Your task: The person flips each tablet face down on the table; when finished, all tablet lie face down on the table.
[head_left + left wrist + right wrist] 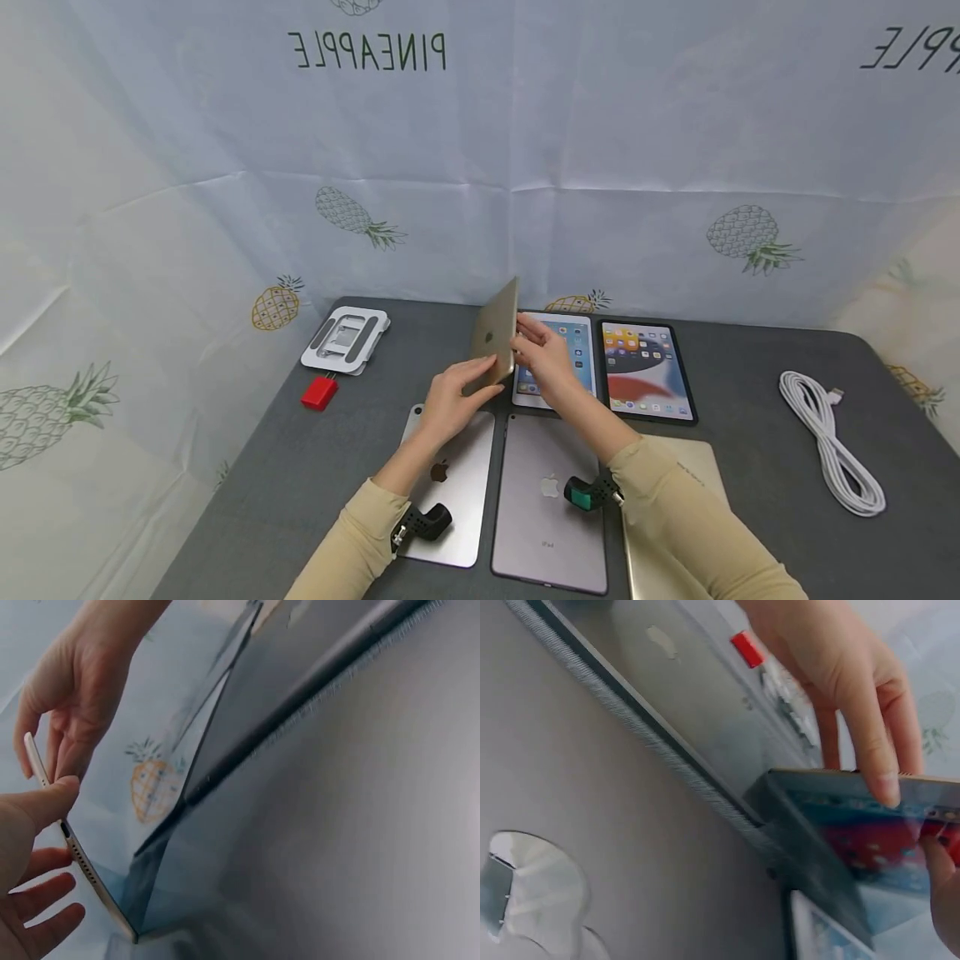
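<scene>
Left hand (452, 402) and right hand (549, 364) hold the gold tablet (497, 321) at nine o'clock of the white tablet (579, 348). Positioning seems the step; next likely needs steady angling

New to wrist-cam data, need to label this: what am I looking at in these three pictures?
No robot here: just a person's left hand and right hand. The wide picture comes from a camera on the head; the other two from wrist cameras, one per arm. Both hands hold a gold tablet, tilted steeply. On the dark table lie a silver tablet and grey tablet, backs up; a lit white-framed tablet and black-framed tablet; a gold device, partly under the right sleeve; a stand; a red plug; a white cable.
</scene>
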`<state>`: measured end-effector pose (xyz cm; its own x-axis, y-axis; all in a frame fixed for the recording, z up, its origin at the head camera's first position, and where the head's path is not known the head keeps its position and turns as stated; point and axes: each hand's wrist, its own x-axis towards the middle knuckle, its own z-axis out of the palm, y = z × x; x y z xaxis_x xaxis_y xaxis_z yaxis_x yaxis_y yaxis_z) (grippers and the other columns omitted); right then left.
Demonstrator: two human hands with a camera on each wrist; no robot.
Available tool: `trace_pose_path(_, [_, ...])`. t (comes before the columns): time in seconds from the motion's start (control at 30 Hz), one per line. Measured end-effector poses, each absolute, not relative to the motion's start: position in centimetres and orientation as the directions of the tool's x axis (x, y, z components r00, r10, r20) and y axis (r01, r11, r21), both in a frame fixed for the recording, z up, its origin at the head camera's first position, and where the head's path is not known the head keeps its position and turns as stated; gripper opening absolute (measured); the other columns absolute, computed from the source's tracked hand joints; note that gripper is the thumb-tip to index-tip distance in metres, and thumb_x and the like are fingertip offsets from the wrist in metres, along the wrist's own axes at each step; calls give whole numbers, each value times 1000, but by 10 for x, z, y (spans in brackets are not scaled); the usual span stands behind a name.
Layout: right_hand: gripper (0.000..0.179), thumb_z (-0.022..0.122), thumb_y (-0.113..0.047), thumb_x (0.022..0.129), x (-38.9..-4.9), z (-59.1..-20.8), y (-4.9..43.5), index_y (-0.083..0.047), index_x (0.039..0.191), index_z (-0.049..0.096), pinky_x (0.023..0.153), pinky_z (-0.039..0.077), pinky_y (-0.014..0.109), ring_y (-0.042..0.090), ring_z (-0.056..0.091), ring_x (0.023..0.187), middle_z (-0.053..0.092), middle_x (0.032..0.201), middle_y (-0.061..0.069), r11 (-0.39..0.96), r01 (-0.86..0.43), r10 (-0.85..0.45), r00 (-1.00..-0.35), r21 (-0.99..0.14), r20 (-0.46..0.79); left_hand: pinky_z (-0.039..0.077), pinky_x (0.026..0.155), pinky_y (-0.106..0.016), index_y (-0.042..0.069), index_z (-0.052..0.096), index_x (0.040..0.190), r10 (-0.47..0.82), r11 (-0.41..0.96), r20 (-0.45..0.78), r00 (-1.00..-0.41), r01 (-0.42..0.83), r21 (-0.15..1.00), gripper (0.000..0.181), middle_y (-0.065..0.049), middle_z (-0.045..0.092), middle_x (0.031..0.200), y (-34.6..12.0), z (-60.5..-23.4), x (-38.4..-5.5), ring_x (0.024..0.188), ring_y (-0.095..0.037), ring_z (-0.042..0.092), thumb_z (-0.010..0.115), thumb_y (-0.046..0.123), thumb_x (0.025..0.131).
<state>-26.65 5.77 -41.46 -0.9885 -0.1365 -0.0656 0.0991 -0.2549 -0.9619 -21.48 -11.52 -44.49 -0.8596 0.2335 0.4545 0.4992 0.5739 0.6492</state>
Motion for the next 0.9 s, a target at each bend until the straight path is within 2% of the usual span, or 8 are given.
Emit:
trace_pose_path(0.17, [57, 56, 2, 91, -267, -427, 51, -3, 146, 40, 92, 51, 31, 28, 51, 127, 44, 146, 15, -300, 106, -168, -984, -948, -57, 50, 93, -45, 10, 64, 130, 289, 659, 474, -832, 532, 532, 49, -12, 64, 127, -127, -448, -215, 116, -30, 60, 77, 22, 84])
trace_pose_path(0.3, [59, 57, 3, 92, -270, -436, 48, 3, 147, 36, 97, 48, 33, 30, 47, 131, 42, 147, 19, -275, 99, -189, -981, -956, -47, 50, 94, -46, 10, 65, 129, 304, 688, 448, -841, 519, 507, 48, -15, 62, 128, -136, -450, -218, 117, -32, 60, 77, 20, 84])
trace_pose_path(0.47, [57, 59, 4, 91, -271, -442, 45, 5, 145, 40, 95, 49, 33, 31, 50, 126, 48, 140, 22, -148, 95, -167, -983, -984, -70, 49, 94, -48, 10, 65, 129, 309, 712, 395, -865, 486, 507, 47, -17, 60, 131, -144, -453, -218, 118, -35, 58, 77, 17, 84])
trace_pose_path(0.7, [57, 61, 2, 89, -271, -447, 45, 7, 142, 42, 87, 51, 27, 28, 56, 111, 58, 124, 25, 85, 77, -125, -988, -993, -87, 50, 90, -50, 12, 66, 129, 302, 792, 318, -899, 422, 441, 48, -14, 60, 132, -144, -456, -219, 118, -32, 59, 77, 24, 84])
trace_pose_path(0.9, [56, 60, 1, 88, -269, -448, 44, 9, 141, 43, 93, 50, 36, 31, 57, 115, 59, 125, 25, 183, 95, -135, -984, -979, -120, 51, 89, -51, 12, 68, 125, 288, 826, 278, -917, 384, 412, 46, -11, 61, 131, -143, -457, -219, 118, -31, 59, 78, 26, 83])
